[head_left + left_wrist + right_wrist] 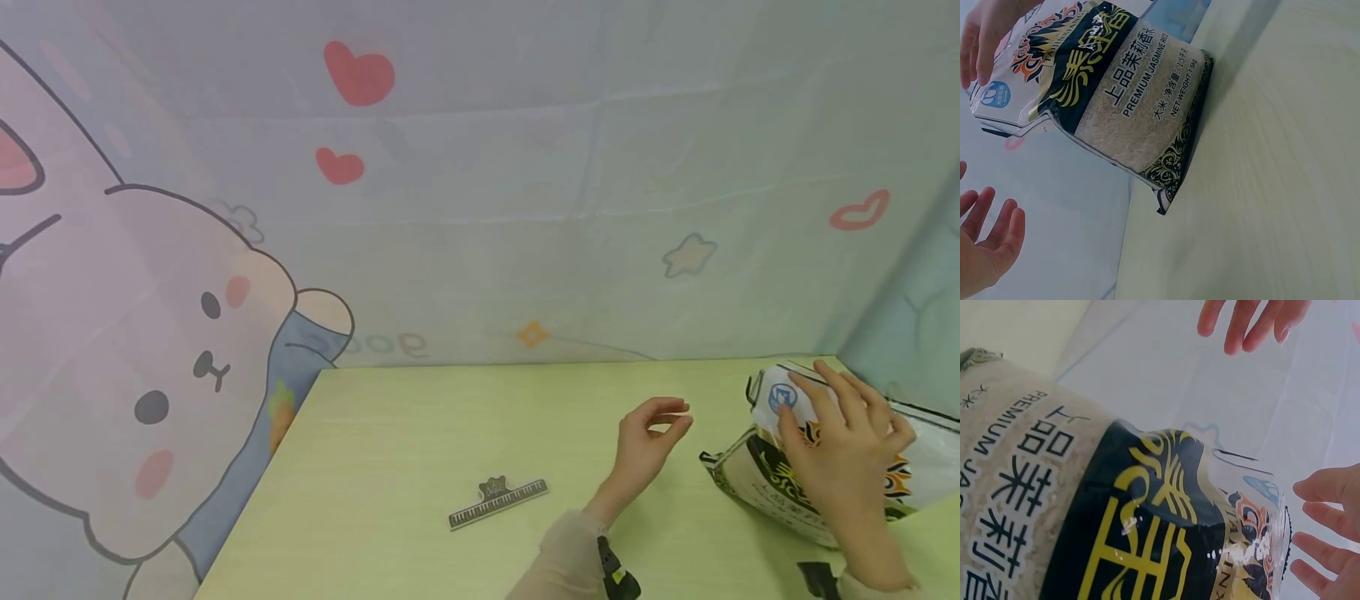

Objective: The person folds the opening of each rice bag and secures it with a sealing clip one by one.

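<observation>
A pale fabric backdrop [480,167] printed with hearts, a star and a large cartoon rabbit [187,375] hangs behind a light green tabletop [375,442], the rabbit far to the left of a rice bag [783,492] at the table's right side. The bag, with a clear lower panel showing the grains and lettering that reads "Premium Jasmine Rice" and "Net Weight: 1.5kg", has its patterned bottom end toward the tabletop and its white upper part raised. A person's right hand [847,433] is at the upper part of the bag, the fingers spread and loosely bent; in the left wrist view its fingertips hang by the round blue logo [995,94], while the right wrist view shows them just beside the bag's top edge. Whether they touch the plastic cannot be told, and no grip on it shows. The left hand [641,442] is in the air to the left of the bag, grasping nothing, its fingers gently curved, with thumb and fingertips apart and pointing toward the bag without reaching it. Light-coloured sleeves [562,550] cover both forearms, with a dark strap [617,571] at the left wrist, nearer the camera than the bag. Well to the left of the bag, past the left hand, a metal clip [498,504] patterned with piano keys lies on the tabletop.
</observation>
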{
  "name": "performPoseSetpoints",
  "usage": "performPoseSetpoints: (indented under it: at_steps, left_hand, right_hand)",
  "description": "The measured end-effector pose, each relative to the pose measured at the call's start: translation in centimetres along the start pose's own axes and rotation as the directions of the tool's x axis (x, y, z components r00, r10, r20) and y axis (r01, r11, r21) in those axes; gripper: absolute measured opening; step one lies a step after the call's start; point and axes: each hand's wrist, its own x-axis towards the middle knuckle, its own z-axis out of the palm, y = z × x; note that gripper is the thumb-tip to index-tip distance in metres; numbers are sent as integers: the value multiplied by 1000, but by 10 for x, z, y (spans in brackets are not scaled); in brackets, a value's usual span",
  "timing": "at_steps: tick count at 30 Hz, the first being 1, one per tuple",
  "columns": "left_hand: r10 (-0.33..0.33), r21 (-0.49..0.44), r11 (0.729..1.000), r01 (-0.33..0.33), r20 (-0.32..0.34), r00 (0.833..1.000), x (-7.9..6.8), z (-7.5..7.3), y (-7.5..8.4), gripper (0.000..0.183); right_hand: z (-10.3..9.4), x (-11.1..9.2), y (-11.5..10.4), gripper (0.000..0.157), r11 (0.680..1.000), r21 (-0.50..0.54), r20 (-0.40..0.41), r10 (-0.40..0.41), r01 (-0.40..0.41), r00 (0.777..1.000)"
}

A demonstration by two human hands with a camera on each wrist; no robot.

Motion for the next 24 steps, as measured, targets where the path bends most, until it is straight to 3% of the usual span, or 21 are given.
performPoseSetpoints:
  at_steps: [6, 16, 24]
  left_hand:
    - [-36, -28, 999, 36, 12, 999, 4, 5, 0, 26]
    - [-149, -47, 987, 156, 129, 980, 17, 23, 2, 37]
    - [-218, -69, 971, 228, 125, 968, 25, 37, 11, 38]
  right_hand:
    - [-3, 1, 1, 65, 1000, -3, 38, 18, -18, 999]
    - [-8, 8, 4, 72, 999, -24, 90, 26, -24, 996]
    - [-6, 13, 3, 69, 1000, -8, 95, 21, -20, 995]
